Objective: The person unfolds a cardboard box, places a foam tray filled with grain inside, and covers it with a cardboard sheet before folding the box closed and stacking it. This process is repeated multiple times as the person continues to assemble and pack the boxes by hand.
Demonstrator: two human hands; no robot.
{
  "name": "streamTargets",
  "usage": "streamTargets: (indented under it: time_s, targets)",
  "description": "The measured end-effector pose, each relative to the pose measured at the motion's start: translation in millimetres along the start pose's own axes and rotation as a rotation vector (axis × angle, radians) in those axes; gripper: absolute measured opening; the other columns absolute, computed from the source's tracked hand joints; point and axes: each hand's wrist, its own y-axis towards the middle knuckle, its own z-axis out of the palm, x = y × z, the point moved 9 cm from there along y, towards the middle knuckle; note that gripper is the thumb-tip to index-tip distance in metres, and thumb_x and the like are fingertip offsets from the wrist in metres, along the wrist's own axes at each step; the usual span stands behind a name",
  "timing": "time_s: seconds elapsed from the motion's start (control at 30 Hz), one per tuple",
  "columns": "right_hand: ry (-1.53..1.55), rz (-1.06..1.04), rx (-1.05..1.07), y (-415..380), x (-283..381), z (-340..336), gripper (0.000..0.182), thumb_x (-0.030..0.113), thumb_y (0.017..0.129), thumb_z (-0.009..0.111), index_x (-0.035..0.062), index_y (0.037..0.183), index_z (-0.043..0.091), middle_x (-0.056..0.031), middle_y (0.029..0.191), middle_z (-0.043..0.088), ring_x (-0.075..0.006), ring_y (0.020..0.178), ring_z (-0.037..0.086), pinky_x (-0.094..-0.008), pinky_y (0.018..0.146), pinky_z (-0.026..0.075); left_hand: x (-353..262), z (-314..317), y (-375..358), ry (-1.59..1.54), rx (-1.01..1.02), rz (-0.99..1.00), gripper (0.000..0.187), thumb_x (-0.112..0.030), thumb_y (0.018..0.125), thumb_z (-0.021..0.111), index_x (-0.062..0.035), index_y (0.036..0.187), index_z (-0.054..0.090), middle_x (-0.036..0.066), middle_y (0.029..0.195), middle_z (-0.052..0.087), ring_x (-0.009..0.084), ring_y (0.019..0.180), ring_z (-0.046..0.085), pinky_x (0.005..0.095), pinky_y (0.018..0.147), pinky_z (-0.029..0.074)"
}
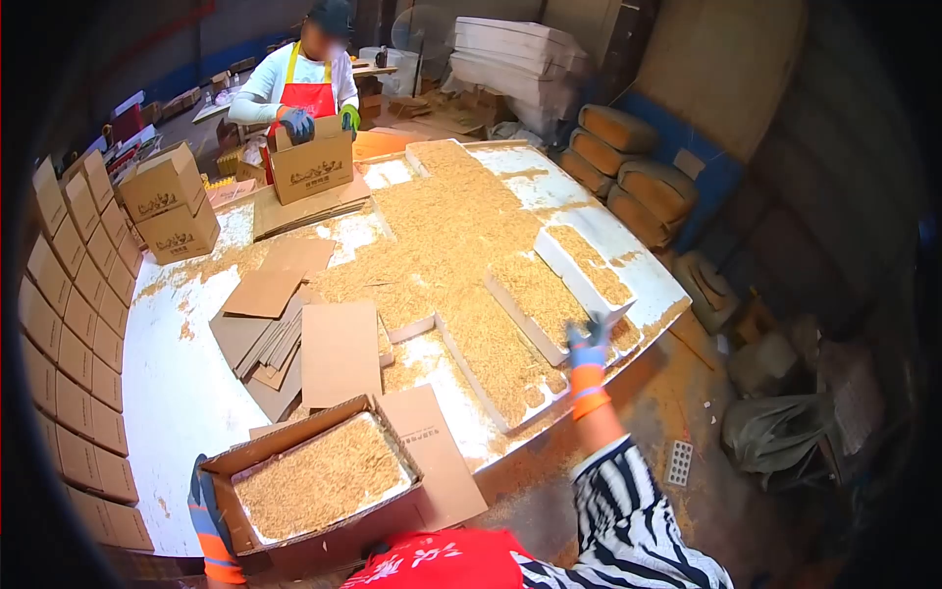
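Note:
My left hand (210,512), in a grey-blue glove with an orange cuff, grips the left side of an open cardboard box (400,454). Inside that box lies a white tray filled with tan shavings (319,478). My right hand (588,344), gloved alike, reaches out over the table's right side with fingers apart. Its fingertips are at the near end of a long white foam tray (567,267) filled with shavings. Left of it, another white-walled tray (525,319) sits among the shavings.
Loose shavings (446,211) cover much of the white table (182,378). Flat cardboard (340,353) lies in the middle. Stacked boxes (74,324) line the left edge. Across the table, a co-worker (312,83) handles a box (314,169). Bulky sacks (653,196) stand right.

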Motion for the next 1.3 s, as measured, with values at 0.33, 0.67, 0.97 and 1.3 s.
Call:
streamTargets:
  time_s: [0.33, 0.67, 0.97, 1.3]
  targets:
    - [0.043, 0.959, 0.225, 127, -162, -39, 0.046, 0.056, 0.070, 0.071, 0.0112, 0.070, 0.058, -0.0082, 0.071, 0.059, -0.0214, 0.061, 0.054, -0.0313, 0.053, 0.045, -13, -14, 0, 0.315, 0.007, 0.025, 0.040, -0.025, 0.098, 0.040, 0.0030, 0.125, 0.051, 0.014, 0.123, 0.055, 0.0235, 0.113, 0.050, 0.0333, 0.100, 0.038]
    - [-0.172, 0.193, 0.553, 65, -111, -99, 0.064, 0.001, 0.074, 0.069, 0.0157, 0.130, 0.043, -0.0119, 0.118, 0.053, -0.0253, 0.106, 0.056, -0.0396, 0.084, 0.051, -65, 20, -8, 0.371, -0.015, 0.094, 0.039, -0.025, 0.098, 0.041, 0.0024, 0.123, 0.053, 0.012, 0.120, 0.058, 0.0222, 0.112, 0.051, 0.0330, 0.100, 0.038]
    - [0.385, 0.630, 0.793, -83, 140, 23, 0.054, 0.024, 0.088, 0.052, 0.0027, 0.136, 0.039, -0.0128, 0.126, 0.052, -0.0248, 0.112, 0.055, -0.0380, 0.088, 0.050, -33, 14, -1, 0.233, -0.151, 0.013, 0.032, -0.015, 0.091, 0.054, 0.0010, 0.119, 0.057, 0.012, 0.107, 0.063, 0.0199, 0.095, 0.057, 0.0318, 0.085, 0.045]
    - [0.213, 0.441, 1.290, -238, 245, 115, 0.065, 0.007, 0.075, 0.059, -0.0021, 0.136, 0.037, -0.0120, 0.118, 0.056, -0.0187, 0.103, 0.056, -0.0298, 0.088, 0.045, -58, 44, -10, -0.269, 0.146, 0.079, 0.038, -0.019, 0.095, 0.048, 0.0032, 0.127, 0.048, 0.013, 0.120, 0.057, 0.0202, 0.111, 0.053, 0.0303, 0.097, 0.041]
